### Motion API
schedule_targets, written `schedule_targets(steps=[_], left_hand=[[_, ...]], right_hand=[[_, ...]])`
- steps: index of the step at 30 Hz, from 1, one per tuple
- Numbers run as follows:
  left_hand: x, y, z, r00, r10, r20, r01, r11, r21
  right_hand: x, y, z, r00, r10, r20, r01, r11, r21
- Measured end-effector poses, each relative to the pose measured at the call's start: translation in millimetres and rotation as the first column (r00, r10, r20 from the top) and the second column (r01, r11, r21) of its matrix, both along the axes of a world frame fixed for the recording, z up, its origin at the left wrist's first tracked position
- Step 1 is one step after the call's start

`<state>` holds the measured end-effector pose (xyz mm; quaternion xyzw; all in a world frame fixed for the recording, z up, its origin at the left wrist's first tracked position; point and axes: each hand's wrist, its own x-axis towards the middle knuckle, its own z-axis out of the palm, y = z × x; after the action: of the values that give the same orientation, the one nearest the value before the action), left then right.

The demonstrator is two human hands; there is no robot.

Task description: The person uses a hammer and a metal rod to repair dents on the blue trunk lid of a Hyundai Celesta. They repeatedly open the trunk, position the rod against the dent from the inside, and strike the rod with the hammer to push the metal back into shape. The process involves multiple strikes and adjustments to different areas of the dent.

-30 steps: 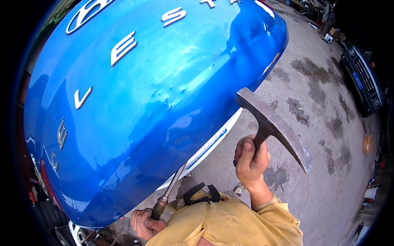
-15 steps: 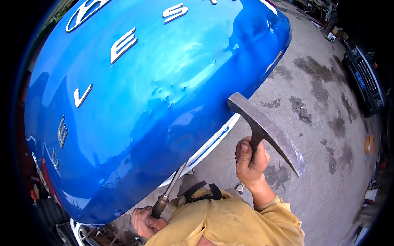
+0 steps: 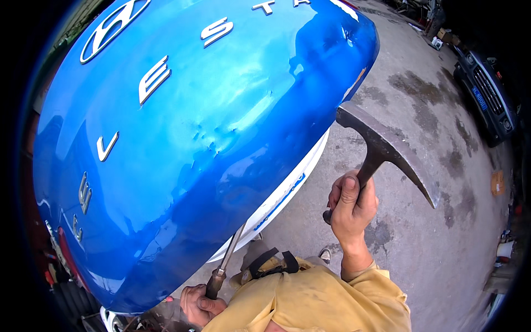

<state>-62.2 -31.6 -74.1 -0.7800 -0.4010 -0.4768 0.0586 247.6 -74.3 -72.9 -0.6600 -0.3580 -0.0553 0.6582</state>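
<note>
Body hammer point(image 3: 387, 152) raised beside blue car panel point(image 3: 182, 149), head just off panel's lower right edge; right hand point(image 3: 348, 207) fisted tight around handle's bottom end. Left hand point(image 3: 199, 301) below panel grips metal bar point(image 3: 224, 265), tip angled up under panel's rim. Silver letters point(image 3: 152, 80) and oval badge point(image 3: 113, 27) across panel. Stained concrete floor point(image 3: 431, 110) right of panel; dark car point(image 3: 487, 94) beyond.

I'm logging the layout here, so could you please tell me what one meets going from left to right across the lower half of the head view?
Blue car panel → left hand on a metal bar → right hand gripping a hammer → stained concrete ground.
</note>
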Motion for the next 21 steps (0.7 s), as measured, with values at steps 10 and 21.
schedule_targets(steps=[10, 21], left_hand=[[-7.4, -3.3, -7.5, 0.996, 0.086, 0.037, -0.086, 0.996, 0.02], [-2.9, 1.2, -7.3, 0.988, 0.147, 0.044, -0.15, 0.986, 0.07]], right_hand=[[5.5, 3.2, 6.4, 0.995, 0.013, -0.102, 0.006, 0.982, 0.188], [13.2, 20.7, -4.7, 0.997, -0.049, 0.055, 0.052, 0.997, -0.065]])
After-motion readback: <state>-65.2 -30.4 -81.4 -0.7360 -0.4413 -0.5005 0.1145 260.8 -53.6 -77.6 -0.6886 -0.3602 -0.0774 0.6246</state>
